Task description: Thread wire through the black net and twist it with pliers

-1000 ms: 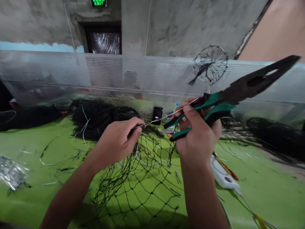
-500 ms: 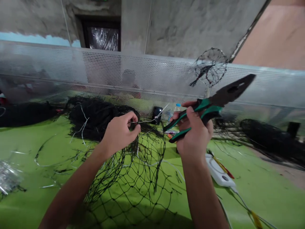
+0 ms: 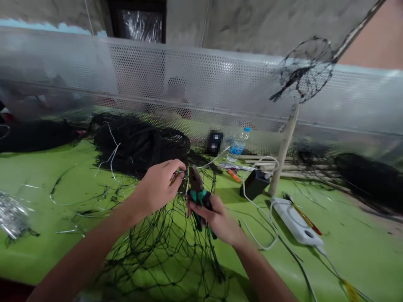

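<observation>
Net (image 3: pixel 171 255): black, open mesh, draped over the green table (image 3: pixel 355 247), mostly below my two hands. Left hand (image 3: pixel 159 184): thumb and fingers pinched on the wire (image 3: pixel 215 158), whose pale length runs beyond the pliers toward the bottle (image 3: pixel 237 147). Right hand (image 3: pixel 222 222): wrapped round the handles of the pliers (image 3: pixel 198 195), green and black, nose pointing up, just beside the left fingertips. Hands: near each other, apart. Whether the pliers' jaws grip anything, I cannot tell. Also listed: one black box (image 3: pixel 255 184), right of the pliers.
</observation>
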`<state>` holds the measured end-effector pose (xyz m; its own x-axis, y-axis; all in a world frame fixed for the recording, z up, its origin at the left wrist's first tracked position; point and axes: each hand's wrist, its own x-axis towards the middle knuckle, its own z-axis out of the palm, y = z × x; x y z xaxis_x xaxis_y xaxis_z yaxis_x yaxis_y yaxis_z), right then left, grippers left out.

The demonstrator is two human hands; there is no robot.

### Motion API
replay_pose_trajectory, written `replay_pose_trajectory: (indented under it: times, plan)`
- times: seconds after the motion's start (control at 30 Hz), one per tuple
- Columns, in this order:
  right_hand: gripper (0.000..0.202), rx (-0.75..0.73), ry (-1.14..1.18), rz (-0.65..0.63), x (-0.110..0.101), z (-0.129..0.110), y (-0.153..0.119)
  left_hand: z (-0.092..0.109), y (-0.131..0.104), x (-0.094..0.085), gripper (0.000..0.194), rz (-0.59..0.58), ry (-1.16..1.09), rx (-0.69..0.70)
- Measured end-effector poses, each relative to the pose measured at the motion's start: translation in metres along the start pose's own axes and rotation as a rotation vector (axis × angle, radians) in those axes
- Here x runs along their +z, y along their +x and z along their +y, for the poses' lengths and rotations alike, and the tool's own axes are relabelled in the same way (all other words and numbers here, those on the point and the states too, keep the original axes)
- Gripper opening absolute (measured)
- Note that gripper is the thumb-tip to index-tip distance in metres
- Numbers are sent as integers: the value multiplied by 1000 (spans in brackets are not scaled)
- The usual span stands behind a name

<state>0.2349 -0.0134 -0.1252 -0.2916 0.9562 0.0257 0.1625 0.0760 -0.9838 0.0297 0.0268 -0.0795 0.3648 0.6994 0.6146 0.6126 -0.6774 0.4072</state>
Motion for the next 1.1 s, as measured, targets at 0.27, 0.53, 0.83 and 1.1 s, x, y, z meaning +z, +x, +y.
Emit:
replay_pose_trajectory:
  times: [0.27,0.53,0.83,1.1]
  plan:
    - [47,339,291,-269,-2,1,-18,-11,-29,12,12,76,126,56]
    - [28,41,317,-137,-12,-15,-30,-11,-28,13,10,123,214,51]
    - [45,306,166,-277,-53,-25,-44,-7,-29,14,12,158,192,43]
    - [40,397,-94,-218,-27,-4,-33,-9,-34,19,15,188,458,220]
